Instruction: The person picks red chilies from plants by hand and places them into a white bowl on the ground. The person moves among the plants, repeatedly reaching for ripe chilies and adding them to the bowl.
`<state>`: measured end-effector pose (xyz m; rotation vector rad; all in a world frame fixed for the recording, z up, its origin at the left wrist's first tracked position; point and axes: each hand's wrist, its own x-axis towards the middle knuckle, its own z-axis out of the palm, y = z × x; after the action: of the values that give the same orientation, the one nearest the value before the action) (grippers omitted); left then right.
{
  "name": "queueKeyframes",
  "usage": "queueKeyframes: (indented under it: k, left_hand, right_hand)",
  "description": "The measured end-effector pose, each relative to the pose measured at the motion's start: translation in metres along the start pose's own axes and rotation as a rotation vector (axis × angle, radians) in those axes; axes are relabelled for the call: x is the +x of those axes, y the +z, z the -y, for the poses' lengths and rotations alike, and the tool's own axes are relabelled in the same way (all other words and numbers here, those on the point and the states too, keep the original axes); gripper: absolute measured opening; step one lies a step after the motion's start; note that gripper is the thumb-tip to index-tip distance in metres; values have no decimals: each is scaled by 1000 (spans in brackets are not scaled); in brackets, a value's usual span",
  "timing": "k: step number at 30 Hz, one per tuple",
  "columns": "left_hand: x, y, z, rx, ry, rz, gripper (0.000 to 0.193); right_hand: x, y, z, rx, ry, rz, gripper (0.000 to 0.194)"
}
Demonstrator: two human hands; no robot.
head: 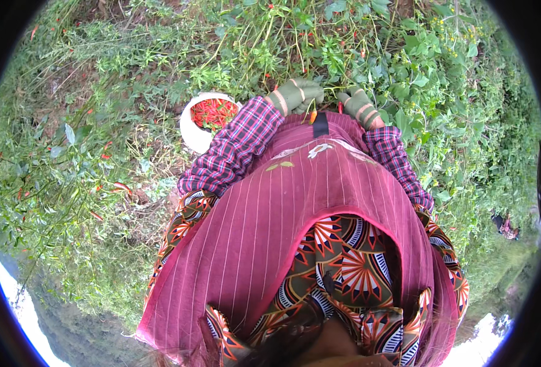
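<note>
My left hand (pixel 299 95), in a green glove with pale bands, has its fingers curled, and an orange chili pepper (pixel 313 116) hangs by its stem just under them. Close by on the right, my right hand (pixel 359 103), gloved alike, is bent towards the plants. A red chili pepper (pixel 340 107) shows at its fingertips; whether they grip it is unclear. Thin green stems (pixel 332 88) run between the two hands. Beside my left forearm stands a white bucket (pixel 192 133) holding many red chili peppers (pixel 213 112) and a few green bits.
Chili plants (pixel 270 55) with scattered red fruit spread ahead. More chili peppers (pixel 122 186) hang among foliage at the left. Dense leafy growth (pixel 472 128) stands at the right. A maroon striped apron (pixel 252 220) covers my front. Far right, a small figure, apparently a person (pixel 507 228), is among the plants.
</note>
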<state>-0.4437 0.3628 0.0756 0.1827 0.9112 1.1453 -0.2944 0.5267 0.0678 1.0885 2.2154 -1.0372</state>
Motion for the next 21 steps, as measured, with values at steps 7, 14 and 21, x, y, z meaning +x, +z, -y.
queueKeyframes:
  k: [7, 14, 21]
  left_hand:
    - [6, -34, 34, 691, 154, -208, 25]
    - [14, -24, 75, 1349, -51, -137, 26]
    - [23, -15, 76, 1194, 3, -180, 26]
  right_hand:
    - [-27, -31, 10, 742, 110, 282, 17]
    - [16, -39, 37, 884, 12, 250, 14]
    - [77, 50, 31, -585, -76, 299, 35]
